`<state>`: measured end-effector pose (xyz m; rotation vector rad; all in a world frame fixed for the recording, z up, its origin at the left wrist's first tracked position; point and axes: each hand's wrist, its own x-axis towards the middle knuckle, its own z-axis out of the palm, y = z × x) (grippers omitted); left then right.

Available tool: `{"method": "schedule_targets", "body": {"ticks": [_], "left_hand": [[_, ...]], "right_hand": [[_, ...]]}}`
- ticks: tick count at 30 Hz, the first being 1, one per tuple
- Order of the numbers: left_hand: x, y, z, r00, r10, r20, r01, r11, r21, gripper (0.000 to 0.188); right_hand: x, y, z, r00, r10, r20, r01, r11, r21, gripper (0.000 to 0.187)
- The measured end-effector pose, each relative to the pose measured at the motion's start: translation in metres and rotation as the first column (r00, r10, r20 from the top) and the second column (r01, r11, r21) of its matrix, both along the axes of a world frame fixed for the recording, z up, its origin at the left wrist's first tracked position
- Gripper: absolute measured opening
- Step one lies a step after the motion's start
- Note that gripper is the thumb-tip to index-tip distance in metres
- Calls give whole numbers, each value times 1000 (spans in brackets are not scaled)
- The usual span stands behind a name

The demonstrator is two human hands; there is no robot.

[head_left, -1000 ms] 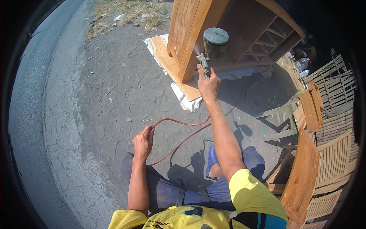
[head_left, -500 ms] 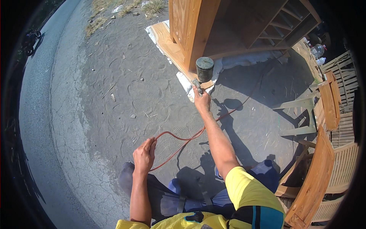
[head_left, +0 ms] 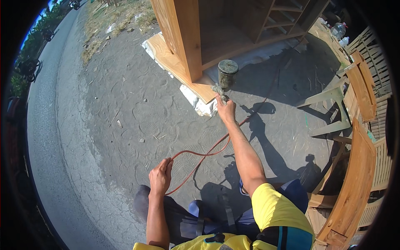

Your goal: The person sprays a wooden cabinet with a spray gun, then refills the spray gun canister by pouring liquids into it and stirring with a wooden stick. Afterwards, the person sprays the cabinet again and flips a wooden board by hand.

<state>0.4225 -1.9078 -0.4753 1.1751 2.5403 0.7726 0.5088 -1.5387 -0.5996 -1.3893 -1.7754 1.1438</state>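
Note:
My right hand (head_left: 226, 109) is stretched forward, closed around the handle of a spray gun (head_left: 219, 91) with a dark, paint-stained cup (head_left: 227, 75) on top. The gun is beside the front corner of a wooden cabinet (head_left: 189, 46), over the cabinet's base board (head_left: 204, 90). My left hand (head_left: 160, 177) is closed on a red-brown air hose (head_left: 183, 151), low and to the left. From there the hose loops over the ground and crosses itself, passing beneath my right forearm.
White sheeting (head_left: 200, 104) lies under the cabinet. At right stand a greenish stool (head_left: 333, 100), curved wooden furniture parts (head_left: 348, 179) and slatted panels (head_left: 371, 62). Plastic bottles (head_left: 338, 30) sit at the far right. Paved road (head_left: 50, 137) runs along the left, with motorcycles (head_left: 28, 68) on it.
The view has shifted, and the cabinet now appears farther left and higher. The spray gun has moved rightward relative to the cabinet corner. Both hands keep their grips.

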Motion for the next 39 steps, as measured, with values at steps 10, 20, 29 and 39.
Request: {"method": "schedule_targets", "body": {"ticks": [10, 20, 29, 39], "left_hand": [[3, 34, -8, 998, -64, 24, 62, 996, 63, 22], [39, 58, 131, 997, -68, 24, 66, 996, 51, 19], [68, 37, 308, 992, -10, 122, 30, 986, -166, 19], [120, 68, 404, 974, 23, 224, 33, 969, -245, 20]], "right_hand": [[29, 23, 238, 966, 171, -196, -136, 975, 176, 64], [37, 77, 473, 854, 411, -319, -164, 794, 586, 45], [52, 113, 557, 903, 276, -329, -225, 957, 184, 47], [117, 225, 593, 948, -115, -296, 118, 993, -6, 51]]}}
